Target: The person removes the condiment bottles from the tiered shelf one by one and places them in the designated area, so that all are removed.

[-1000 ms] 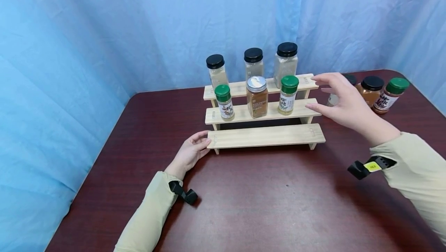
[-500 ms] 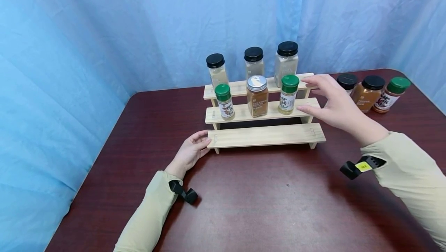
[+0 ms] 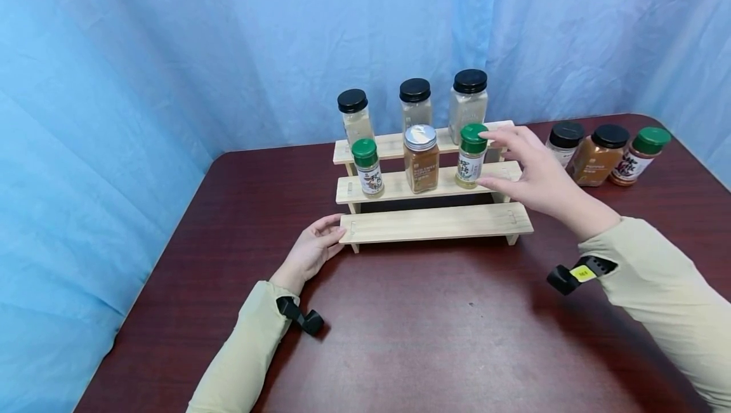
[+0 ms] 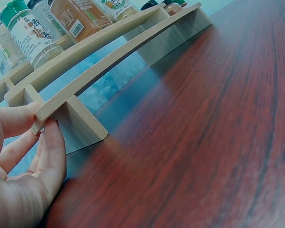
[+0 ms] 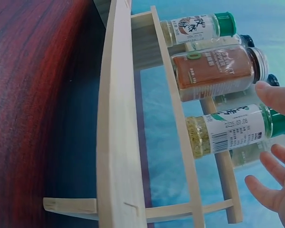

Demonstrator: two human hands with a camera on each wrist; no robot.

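My left hand (image 3: 308, 249) pinches the left end of the bottom board of a three-tier wooden shelf rack (image 3: 434, 224); in the left wrist view the thumb lies above the board and fingers below. On the middle tier stands a green-capped spice jar (image 3: 471, 158), and my right hand (image 3: 542, 175) is at its right side. The right wrist view shows this hand's thumb and fingers spread around the cap end, not closed on it. Along the same tier are a silver-lidded jar of reddish-brown spice (image 3: 421, 162) and another green-capped spice jar (image 3: 368, 169).
Three black-lidded jars, one a tall clear jar (image 3: 469, 105), stand on the top tier. At the table's back right are a black-lidded brown pepper jar (image 3: 597, 158), a green-lidded jar (image 3: 635, 158) and a black-lidded jar (image 3: 564, 140). Blue curtains (image 3: 257, 51) hang behind.
My right hand has moved left, from the rack's right end to the right-hand green-capped spice jar, uncovering the jars behind it. My left hand keeps its hold on the bottom board.
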